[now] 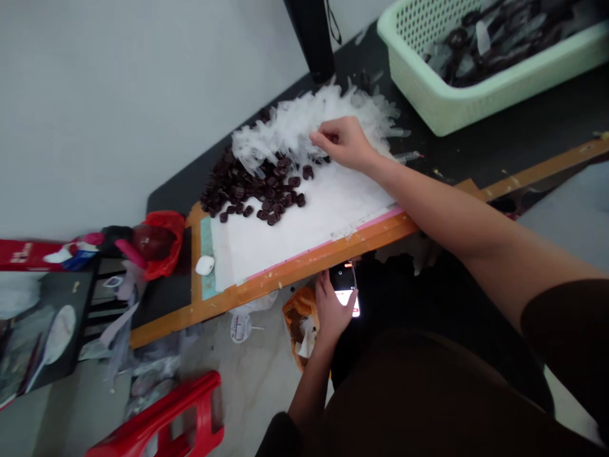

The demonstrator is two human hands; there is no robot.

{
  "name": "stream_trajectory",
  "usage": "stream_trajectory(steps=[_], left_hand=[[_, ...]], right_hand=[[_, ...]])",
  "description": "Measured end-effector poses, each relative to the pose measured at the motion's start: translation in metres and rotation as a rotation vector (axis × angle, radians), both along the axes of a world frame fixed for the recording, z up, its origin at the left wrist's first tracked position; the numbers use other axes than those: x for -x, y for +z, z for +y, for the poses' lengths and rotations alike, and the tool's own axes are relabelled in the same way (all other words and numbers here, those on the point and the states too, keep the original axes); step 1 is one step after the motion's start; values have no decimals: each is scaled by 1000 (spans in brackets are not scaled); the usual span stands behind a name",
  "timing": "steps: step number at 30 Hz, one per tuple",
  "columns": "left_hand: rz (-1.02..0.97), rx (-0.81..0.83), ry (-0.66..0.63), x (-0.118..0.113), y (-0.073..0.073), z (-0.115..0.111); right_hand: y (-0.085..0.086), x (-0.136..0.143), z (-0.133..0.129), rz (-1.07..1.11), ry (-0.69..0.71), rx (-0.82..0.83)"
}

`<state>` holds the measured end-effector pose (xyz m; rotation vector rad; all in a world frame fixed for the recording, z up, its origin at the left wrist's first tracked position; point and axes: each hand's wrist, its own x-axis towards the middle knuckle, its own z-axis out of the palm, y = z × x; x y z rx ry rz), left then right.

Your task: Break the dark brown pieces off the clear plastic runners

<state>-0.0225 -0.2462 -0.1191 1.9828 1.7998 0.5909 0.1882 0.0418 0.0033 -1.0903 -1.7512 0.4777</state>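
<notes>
Below the table's front edge, my left hand point(333, 309) is closed around a lit phone point(349, 279), its thumb over the bright screen. My right hand point(346, 141) is above the worktop with curled fingers, thumb against the index finger; anything inside the grip is hidden. Around and behind it spreads a heap of small clear plastic sleeves point(290, 127). Just left of that hand lies a pile of dark brown, glossy pieces point(238, 184). Both heaps rest partly on a white sheet point(266, 247) on the table.
A pale green basket point(442, 114) with dark pieces and clear sleeves stands at the back right. A white earbud-type case point(205, 265) lies at the sheet's left end. Orange tape point(295, 266) lines the table edge. A red stool point(166, 412) and an orange bag point(295, 311) are below.
</notes>
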Motion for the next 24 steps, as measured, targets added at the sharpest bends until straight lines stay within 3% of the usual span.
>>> stream_trajectory(steps=[3,6,9,12,15,17,20,24], left_hand=[[-15,-168,-83,-14,25,-9],[-125,-408,-254,-14,67,-1],[-106,-650,-196,-2,115,40],[-37,-601,-178,11,147,111],[218,-369,-225,18,155,179],[406,-209,-284,18,154,208],[520,-84,-341,14,154,229],[408,-75,-340,7,162,247]], right_hand=[[2,3,-5,-26,13,-34],[0,6,-6,-85,90,-72],[-2,7,-4,-180,132,-107],[-2,4,-3,-262,110,-108],[1,1,-5,-299,118,-104],[3,1,-8,-331,203,-110],[4,4,-14,-452,317,-119],[2,11,-18,-600,328,-96]])
